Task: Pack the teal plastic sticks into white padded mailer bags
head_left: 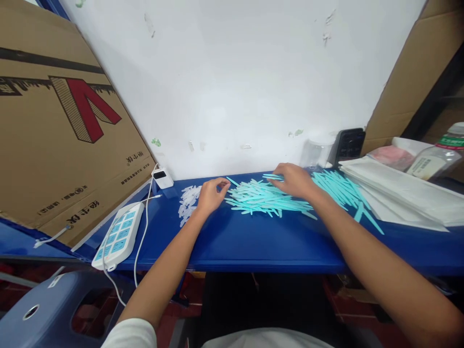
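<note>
- Thin turquoise sticks [268,199] lay piled near the back edge of the glossy blue desk [253,246].
- Left hand [212,195] was at pile's left end; right hand [295,180] over its rear. Couldn't tell either grip.
- Small translucent whitish pieces [187,203] lay beside left hand.

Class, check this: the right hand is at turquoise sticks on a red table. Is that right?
Not quite: the head view shows that the table is blue, not red. The right hand is indeed at the turquoise sticks.
</note>
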The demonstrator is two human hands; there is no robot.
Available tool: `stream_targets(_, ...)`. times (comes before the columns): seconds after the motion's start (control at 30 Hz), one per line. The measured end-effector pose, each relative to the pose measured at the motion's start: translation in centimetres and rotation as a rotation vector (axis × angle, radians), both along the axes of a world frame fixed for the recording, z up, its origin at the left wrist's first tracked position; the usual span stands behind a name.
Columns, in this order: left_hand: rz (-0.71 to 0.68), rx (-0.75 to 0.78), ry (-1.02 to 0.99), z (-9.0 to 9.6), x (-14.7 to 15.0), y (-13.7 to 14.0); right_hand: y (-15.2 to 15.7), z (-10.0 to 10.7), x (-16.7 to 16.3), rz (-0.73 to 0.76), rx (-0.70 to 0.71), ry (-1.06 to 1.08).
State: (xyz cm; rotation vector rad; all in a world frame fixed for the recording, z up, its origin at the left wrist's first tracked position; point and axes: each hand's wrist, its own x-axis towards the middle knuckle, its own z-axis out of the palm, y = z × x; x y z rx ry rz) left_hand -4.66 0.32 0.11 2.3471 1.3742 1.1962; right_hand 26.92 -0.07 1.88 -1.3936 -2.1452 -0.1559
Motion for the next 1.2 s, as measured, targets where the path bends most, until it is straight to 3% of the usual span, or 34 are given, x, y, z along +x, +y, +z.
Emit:
stream_targets(0.13,-0.013,-0.126,0.177,1.6,-3.2,0.4,0.8,-0.2,0.9,-0.194,-0.003,-0.037)
stream_targets(0.2,-0.062,-0.273,0.208,2.5,-4.4,0.4,0.7,-0.2,0.8,-0.219,-0.018,0.016)
stream_targets(0.27,-0.076,-0.325,0.179,2.9,-4.8,0.2,0.5,-0.1,0.4,-0.203,-0.024,0.093)
stream_targets(0.37,-0.075,-0.202,0.092,2.4,-3.1,-0.3,-0.5,0.6,-0.2,-0.112,-0.008,0.279)
stream_targets(0.5,-0.169,-0.050,0.071,0.8,1.0,-1.8,-3.0,3.9,-0.2,0.108,0.000,0.717)
stream_targets(0.6,-0.307,-0.018,0.008,0.3,3.6,-3.4,-5.2,6.7,-0.4,0.322,-0.273,1.107)
stream_targets(0.7,-0.488,-0.084,-0.070,0.3,5.4,-5.1,-6.8,8.2,-2.1,0.501,-0.542,1.331)
stream_targets(0.77,-0.605,-0.173,-0.099,0.3,6.3,-6.3,-7.5,8.3,-3.9,0.537,-0.647,1.408)
stream_targets(0.87,-0.701,-0.321,-0.123,-0.2,7.4,-7.7,-7.8,7.8,-6.4,0.550,-0.678,1.483)
stream_targets(1.07,-0.674,-0.411,-0.278,-2.1,8.2,-8.0,-7.6,6.1,-9.6,0.570,-0.622,1.561)
stream_targets(1.2,-0.648,-0.422,-0.360,-2.3,8.1,-7.4,-7.5,4.8,-11.0,0.460,-0.605,1.578)
